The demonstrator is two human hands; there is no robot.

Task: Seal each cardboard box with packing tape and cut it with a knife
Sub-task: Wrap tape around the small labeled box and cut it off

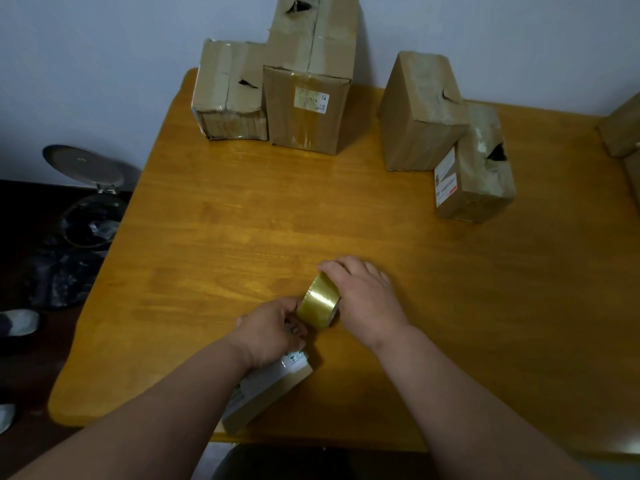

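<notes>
A roll of tan packing tape (319, 300) stands on edge near the front middle of the wooden table (242, 220). My right hand (363, 296) grips the roll from the right, fingers curled over its top. My left hand (273, 329) pinches at the roll's left edge, where the tape end lies. Under my left wrist lies a small flat cardboard box (268, 389) with a white label, close to the table's front edge. No knife is in view.
Several worn cardboard boxes stand at the back: a short box (228, 91) and a tall box (308, 81) at back left, two more boxes (420, 112) (476, 168) at back right, another box (623, 129) at the right edge. A pedal bin (86, 209) stands on the floor to the left.
</notes>
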